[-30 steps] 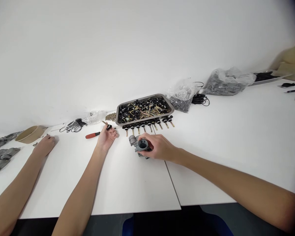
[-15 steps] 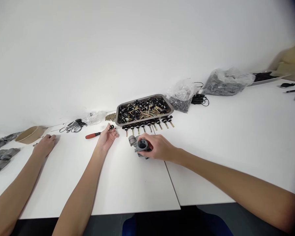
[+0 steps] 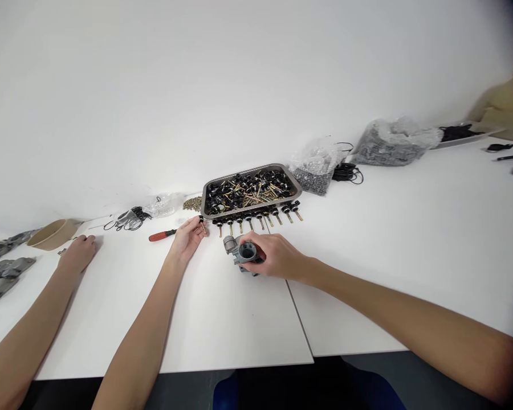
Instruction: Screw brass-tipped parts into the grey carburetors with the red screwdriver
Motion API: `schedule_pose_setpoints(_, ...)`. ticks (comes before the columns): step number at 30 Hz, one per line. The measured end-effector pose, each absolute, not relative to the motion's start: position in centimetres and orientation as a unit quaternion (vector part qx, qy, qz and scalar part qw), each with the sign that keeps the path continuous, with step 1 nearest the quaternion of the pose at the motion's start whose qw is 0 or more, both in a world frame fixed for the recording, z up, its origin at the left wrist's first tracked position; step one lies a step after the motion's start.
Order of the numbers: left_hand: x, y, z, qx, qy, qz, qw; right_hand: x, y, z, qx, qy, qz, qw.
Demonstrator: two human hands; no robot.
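My left hand (image 3: 187,240) is closed around a small part with a black head and a brass-coloured stem (image 3: 202,224), which points down from the fingertips. It lies near the left end of a row of like parts (image 3: 259,218) set side by side along the tray's front edge. My right hand (image 3: 273,254) grips a grey metal carburetor body (image 3: 231,245) from its right side, with the round bore (image 3: 248,250) facing up. Fingers hide part of the body. A screwdriver (image 3: 159,235) with a red handle rests just left of my left hand.
A metal tray (image 3: 300,192) holds many black-headed parts. Brass pieces (image 3: 192,203) are piled beside it. Bags of small parts (image 3: 314,173) and black rings (image 3: 348,172) stand right. At left, a co-worker's hand (image 3: 79,252) rests near a tan bowl (image 3: 53,234) and grey castings (image 3: 8,273).
My left hand has moved slightly right, and the black-headed part in it has turned so its stem points down. My right hand and the carburetor body stay in place.
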State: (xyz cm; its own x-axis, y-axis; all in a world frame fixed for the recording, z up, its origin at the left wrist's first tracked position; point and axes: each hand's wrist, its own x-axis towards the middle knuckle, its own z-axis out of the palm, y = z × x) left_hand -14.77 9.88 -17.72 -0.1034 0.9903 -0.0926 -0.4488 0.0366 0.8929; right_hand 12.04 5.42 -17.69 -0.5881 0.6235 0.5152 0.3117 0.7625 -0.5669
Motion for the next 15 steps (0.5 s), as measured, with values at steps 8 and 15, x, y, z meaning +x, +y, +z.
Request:
schedule_pose_setpoints(8, -14.63, 9.68, -17.47, 0.356, 0.428, 0.585, 0.59, 12.09, 5.46, -17.66, -0.268, -0.867, 0.216, 0.36)
schedule_pose_setpoints(15, -14.35, 9.4, -17.24, 0.348, 0.443, 0.582, 0.586, 12.06, 5.37, -17.49, -0.267, -0.868, 0.211, 0.362)
